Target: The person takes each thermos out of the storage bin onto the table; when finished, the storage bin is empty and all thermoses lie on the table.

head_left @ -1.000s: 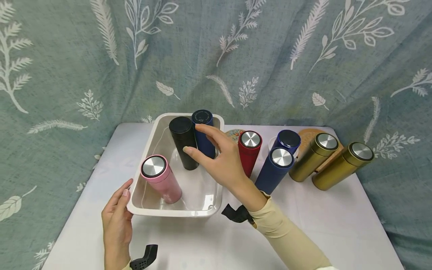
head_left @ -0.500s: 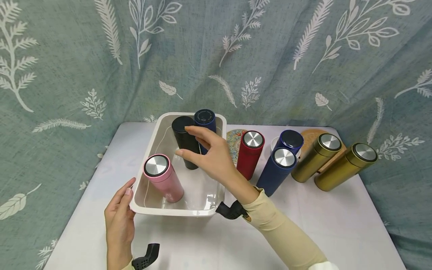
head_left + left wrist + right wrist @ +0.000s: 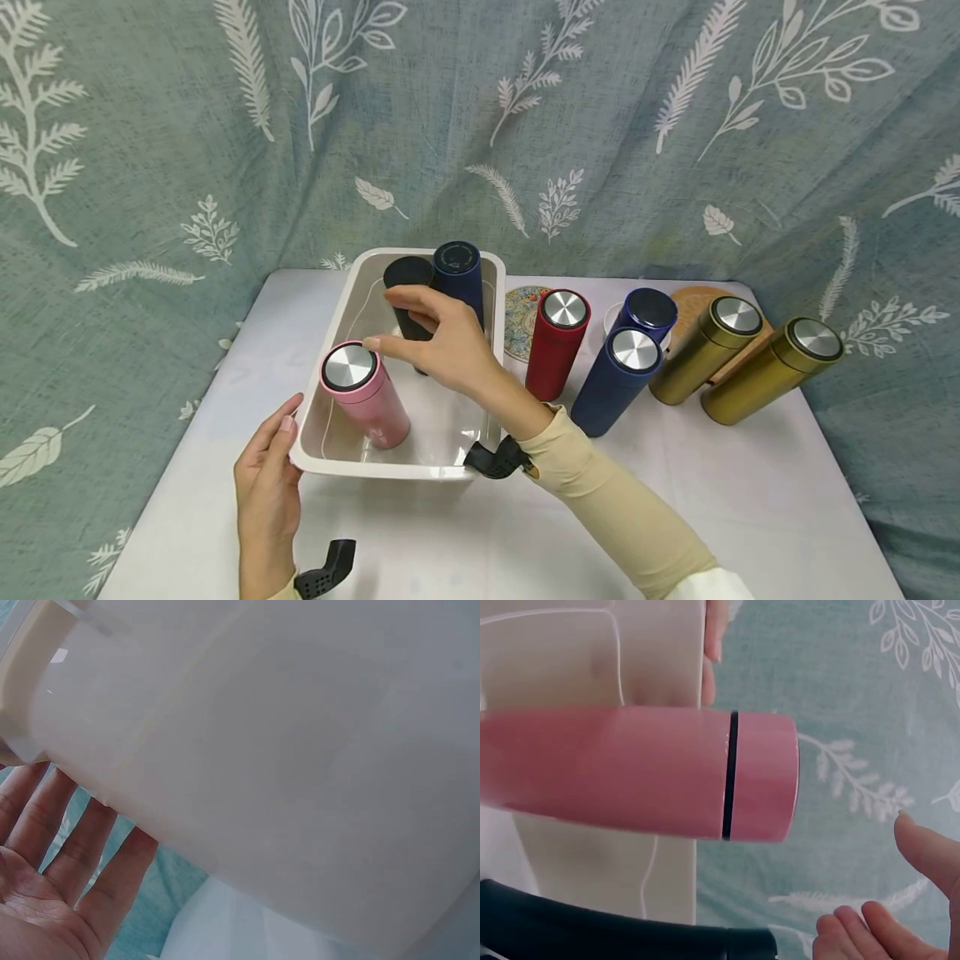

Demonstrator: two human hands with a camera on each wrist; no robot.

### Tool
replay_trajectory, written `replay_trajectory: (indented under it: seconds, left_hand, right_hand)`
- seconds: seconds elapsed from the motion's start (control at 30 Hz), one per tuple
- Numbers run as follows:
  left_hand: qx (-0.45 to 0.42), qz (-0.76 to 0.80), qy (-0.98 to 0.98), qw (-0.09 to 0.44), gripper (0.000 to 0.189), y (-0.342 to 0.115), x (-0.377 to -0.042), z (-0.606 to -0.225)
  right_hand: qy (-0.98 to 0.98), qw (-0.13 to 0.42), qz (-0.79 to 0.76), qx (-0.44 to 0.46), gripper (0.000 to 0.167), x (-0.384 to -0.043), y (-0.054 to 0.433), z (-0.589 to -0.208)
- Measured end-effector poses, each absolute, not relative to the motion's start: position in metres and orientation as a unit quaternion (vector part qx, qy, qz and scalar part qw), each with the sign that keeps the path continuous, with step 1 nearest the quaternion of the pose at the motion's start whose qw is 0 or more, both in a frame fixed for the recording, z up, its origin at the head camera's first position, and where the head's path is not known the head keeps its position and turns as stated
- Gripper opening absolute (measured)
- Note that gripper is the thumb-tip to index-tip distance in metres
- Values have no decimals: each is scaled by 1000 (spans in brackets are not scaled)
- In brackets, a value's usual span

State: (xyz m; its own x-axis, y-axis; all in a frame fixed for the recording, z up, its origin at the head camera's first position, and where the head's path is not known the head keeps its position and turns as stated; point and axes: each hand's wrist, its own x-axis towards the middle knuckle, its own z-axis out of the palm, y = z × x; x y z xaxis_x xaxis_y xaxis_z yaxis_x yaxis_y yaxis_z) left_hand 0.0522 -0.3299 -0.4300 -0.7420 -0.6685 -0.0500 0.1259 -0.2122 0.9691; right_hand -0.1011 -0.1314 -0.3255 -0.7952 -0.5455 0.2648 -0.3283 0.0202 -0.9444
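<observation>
Inside a white plastic bin (image 3: 393, 472) stand a pink thermos bottle (image 3: 375, 408), a black bottle (image 3: 408, 271) and a dark blue bottle (image 3: 459, 271). My right hand (image 3: 450, 346) hovers over the bin with thumb and fingers spread apart, holding nothing. It overlaps the black bottle in the head view, its thumb tip close to the pink bottle's silver lid. In the right wrist view the pink bottle (image 3: 645, 772) lies between that hand and the bin wall. My left hand (image 3: 270, 492) touches the bin's left outer side near the front corner, fingers extended against the wall (image 3: 247, 772).
Right of the bin stand a red bottle (image 3: 555, 350), a blue bottle with a silver lid (image 3: 611, 387), a glossy blue one (image 3: 647, 312) and two gold bottles (image 3: 693, 358). Behind them lie a patterned round mat (image 3: 519, 325) and a wooden board (image 3: 693, 300). A leaf-print curtain (image 3: 450, 125) hangs behind.
My right hand has moved left and slightly toward me, from in front of the dark blue bottle to beside the pink bottle's lid. The left hand stays at the bin; the whole view shifts slightly.
</observation>
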Motion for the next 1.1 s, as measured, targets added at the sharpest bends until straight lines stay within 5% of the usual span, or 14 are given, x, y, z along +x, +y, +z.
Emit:
replay_trajectory:
  seconds: [1.1]
  left_hand:
    - [234,-738,-576,262,35,-331,54,-430]
  right_hand:
    - [745,219,-471,-418,74,-106,-162,-338]
